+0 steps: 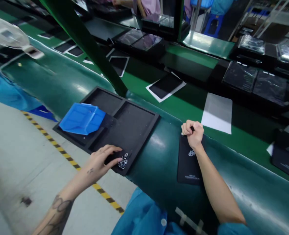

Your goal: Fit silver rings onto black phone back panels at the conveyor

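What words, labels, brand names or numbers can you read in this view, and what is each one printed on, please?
No text is clearly legible.
Black flat panel under the right hand: a small white logo, too blurred to read.
Same panel, near its lower edge: small white print, too small to read.
Black box at the right edge: a faint emblem and small print, too blurred to read.

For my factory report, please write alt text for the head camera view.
The left hand reaches over a black foam tray beside a small pile of metal rings, while the right hand, in a fist, rests on a flat black case with a white logo. A blue plastic bin sits on the tray by a green conveyor.
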### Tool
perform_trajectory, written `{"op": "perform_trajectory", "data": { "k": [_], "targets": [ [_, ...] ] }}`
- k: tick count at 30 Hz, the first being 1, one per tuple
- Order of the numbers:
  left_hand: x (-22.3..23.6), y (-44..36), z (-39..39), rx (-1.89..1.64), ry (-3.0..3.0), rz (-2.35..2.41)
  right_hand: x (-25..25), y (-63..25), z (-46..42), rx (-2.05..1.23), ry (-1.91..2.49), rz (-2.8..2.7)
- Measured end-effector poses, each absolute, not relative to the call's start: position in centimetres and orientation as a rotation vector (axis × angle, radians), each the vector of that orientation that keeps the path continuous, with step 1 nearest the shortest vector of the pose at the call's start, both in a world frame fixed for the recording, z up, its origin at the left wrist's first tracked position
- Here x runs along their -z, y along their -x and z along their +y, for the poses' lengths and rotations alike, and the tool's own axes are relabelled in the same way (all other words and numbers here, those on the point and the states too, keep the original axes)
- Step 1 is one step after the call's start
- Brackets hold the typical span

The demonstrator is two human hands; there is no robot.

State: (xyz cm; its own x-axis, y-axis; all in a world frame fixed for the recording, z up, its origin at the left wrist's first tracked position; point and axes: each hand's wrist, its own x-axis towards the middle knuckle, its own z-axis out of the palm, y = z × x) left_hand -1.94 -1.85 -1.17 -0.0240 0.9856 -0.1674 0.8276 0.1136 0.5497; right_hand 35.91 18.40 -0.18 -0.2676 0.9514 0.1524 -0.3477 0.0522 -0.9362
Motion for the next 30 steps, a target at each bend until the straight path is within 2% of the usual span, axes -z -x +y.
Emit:
{"op": "perform_trajectory", "data": {
  "k": [7,15,18,21,26,30],
  "targets": [
    [1.2,-0.3,-2.0,-0.266,-1.747,1.888,3.0,-36.5,17.6,-1.347,0.71,-1.575],
    [-0.3,-1.3,-1.4,-0.314,-1.659,1.837,3.7,-36.4,16.9,-1.206,0.676,-1.599],
    [-0.1,-1.0,-0.9,-0.393,-1.655,1.914,3.5,-36.4,16.9,-1.218,0.69,-1.6],
    [-0.5,-1.8,0.3,-0.621,-1.629,1.969,3.6,-36.4,16.9,-1.217,0.685,-1.589],
    [-1.0,-7.9,2.3,-0.863,-1.509,1.646,3.7,-36.1,16.7,-1.172,0.668,-1.578],
    [3.5,-15.3,2.6,-0.957,-1.375,1.188,3.7,-35.9,16.6,-1.14,0.647,-1.564]
  ]
}}
